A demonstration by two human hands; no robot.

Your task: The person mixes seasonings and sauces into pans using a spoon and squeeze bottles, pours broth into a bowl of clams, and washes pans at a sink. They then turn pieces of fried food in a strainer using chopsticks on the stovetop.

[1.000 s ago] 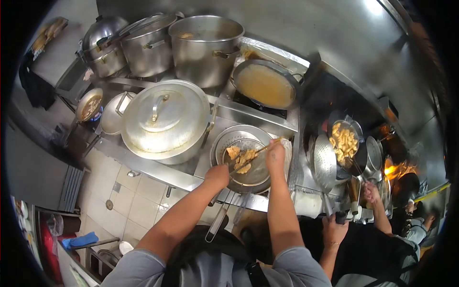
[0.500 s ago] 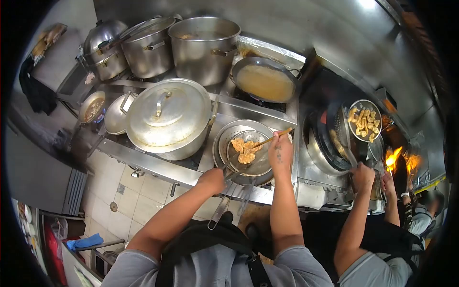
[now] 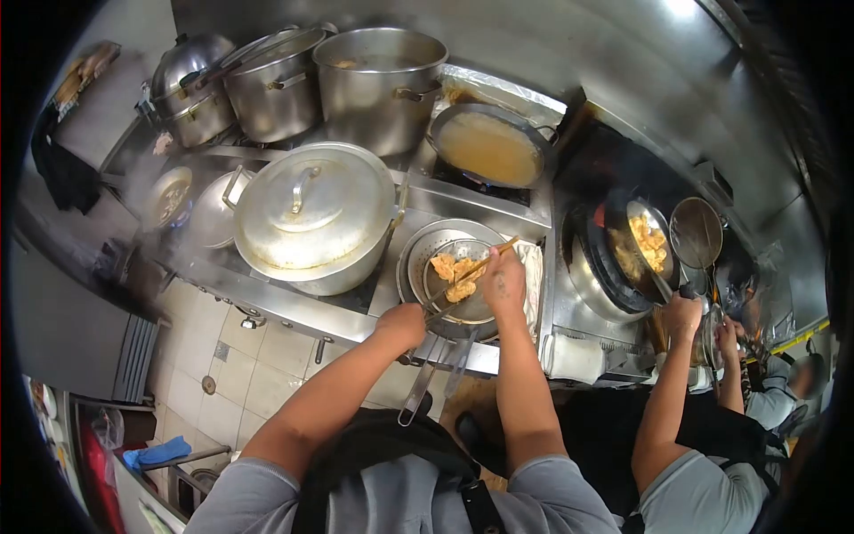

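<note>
My right hand (image 3: 505, 280) grips a pair of wooden chopsticks (image 3: 480, 264), their tips on the golden fried pieces (image 3: 458, 276), which look like chicken. In my left hand (image 3: 402, 327) is a pair of scissors (image 3: 442, 311), its blades reaching toward the same pieces; the fingers hide its handles. The pieces rest in a round strainer (image 3: 436, 287) set inside a wider metal colander (image 3: 411, 252). Two long handles stick out toward me, one a metal loop handle (image 3: 416, 392).
Left of the colander stands a large lidded pot (image 3: 311, 209). Tall stockpots (image 3: 382, 89) and a wok of yellowish liquid (image 3: 489, 151) sit behind. To my right, a co-worker's hand (image 3: 683, 316) holds a ladle over a wok (image 3: 623, 258). A white cloth (image 3: 574, 358) lies near the counter edge.
The scissor blades have come closer together at the pieces, and my right hand has shifted slightly left. The co-worker has tipped food from a strainer into the wok; the flames have died down.
</note>
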